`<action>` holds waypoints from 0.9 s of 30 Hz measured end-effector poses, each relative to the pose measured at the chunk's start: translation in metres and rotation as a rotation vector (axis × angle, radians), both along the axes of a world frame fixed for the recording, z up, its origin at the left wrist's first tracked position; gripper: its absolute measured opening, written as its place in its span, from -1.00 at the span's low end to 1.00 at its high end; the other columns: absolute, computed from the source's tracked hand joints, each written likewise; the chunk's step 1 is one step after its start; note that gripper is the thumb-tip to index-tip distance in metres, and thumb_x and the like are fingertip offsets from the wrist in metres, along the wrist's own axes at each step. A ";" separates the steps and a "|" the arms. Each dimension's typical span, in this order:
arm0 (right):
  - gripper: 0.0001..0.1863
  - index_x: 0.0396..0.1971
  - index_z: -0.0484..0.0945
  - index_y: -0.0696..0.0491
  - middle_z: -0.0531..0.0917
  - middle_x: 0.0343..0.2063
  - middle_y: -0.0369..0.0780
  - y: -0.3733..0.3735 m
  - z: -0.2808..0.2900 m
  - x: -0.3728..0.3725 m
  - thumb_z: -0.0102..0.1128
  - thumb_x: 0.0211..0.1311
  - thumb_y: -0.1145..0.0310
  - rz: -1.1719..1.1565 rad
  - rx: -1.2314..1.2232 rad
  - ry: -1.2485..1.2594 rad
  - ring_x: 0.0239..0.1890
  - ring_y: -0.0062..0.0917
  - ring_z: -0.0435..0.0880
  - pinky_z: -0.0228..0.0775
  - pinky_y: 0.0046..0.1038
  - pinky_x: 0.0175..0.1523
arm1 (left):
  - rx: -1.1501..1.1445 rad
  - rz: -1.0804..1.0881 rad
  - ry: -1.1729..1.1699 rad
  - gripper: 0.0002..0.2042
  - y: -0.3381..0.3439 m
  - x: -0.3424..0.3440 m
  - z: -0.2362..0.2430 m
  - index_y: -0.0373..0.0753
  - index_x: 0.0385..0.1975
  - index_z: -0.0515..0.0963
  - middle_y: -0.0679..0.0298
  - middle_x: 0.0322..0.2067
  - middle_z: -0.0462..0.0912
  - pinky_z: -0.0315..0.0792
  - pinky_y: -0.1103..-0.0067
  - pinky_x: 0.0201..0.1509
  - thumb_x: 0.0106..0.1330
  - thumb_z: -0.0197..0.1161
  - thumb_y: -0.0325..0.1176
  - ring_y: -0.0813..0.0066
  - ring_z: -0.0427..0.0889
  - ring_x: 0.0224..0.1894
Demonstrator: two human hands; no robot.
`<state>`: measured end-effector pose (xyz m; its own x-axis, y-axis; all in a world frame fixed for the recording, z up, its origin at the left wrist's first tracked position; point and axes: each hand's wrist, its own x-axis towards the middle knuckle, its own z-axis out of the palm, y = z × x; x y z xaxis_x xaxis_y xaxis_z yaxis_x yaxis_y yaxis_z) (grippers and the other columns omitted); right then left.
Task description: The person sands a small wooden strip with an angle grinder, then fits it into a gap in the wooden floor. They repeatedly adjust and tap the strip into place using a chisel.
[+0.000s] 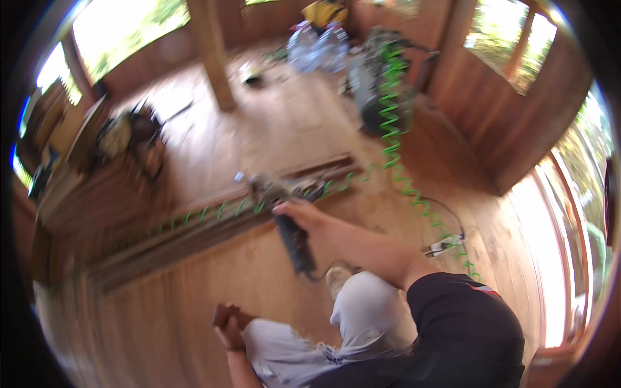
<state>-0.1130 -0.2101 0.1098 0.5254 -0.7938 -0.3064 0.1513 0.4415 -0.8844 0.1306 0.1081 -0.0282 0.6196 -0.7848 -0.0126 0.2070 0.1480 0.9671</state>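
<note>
My right arm stretches across the middle, and my right hand is closed round the neck of a dark angle grinder. Its metal head points away from me, towards a wooden sill, and its tail with a cord hangs near my shoe. Blur hides the tool's finer parts. Beside my bent left knee is my left hand, its fingers curled in. Whether anything lies inside them I cannot make out.
A green coiled hose runs from a compressor along the sill and across the plank floor. A power strip lies right. Large clear bottles stand at the back; a wooden post rises left of them. Cluttered wooden box at left.
</note>
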 end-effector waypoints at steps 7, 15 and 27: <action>-0.51 -0.08 0.54 0.13 0.69 -0.32 -0.11 0.007 -0.183 0.017 0.42 0.24 0.03 0.272 0.435 -0.005 -0.31 -0.32 0.76 0.72 -0.19 -0.13 | 0.382 0.025 -0.328 -0.58 0.051 0.001 0.024 -0.40 -0.13 0.71 0.16 -0.20 0.81 0.61 0.48 0.09 0.08 -0.04 -0.67 0.44 0.76 -0.06; -0.39 0.08 0.50 0.18 0.69 -0.24 -0.09 -0.001 -0.351 0.060 0.31 0.23 0.00 0.409 0.706 -0.083 -0.26 -0.29 0.77 0.71 -0.23 -0.03 | 0.544 0.108 -0.236 -0.57 0.090 -0.008 0.013 -0.39 0.01 0.64 0.11 -0.07 0.76 0.58 0.39 0.24 0.16 -0.02 -0.62 0.33 0.73 0.05; -0.30 0.03 0.58 0.11 0.67 -0.30 -0.14 -0.004 -0.404 0.042 0.22 0.26 -0.28 0.453 0.742 -0.119 -0.27 -0.27 0.71 0.61 -0.18 -0.16 | 0.527 0.304 -0.199 -0.68 0.095 -0.017 0.008 -0.33 0.01 0.73 0.24 -0.08 0.84 0.62 0.53 0.12 0.30 0.18 -0.61 0.53 0.77 0.01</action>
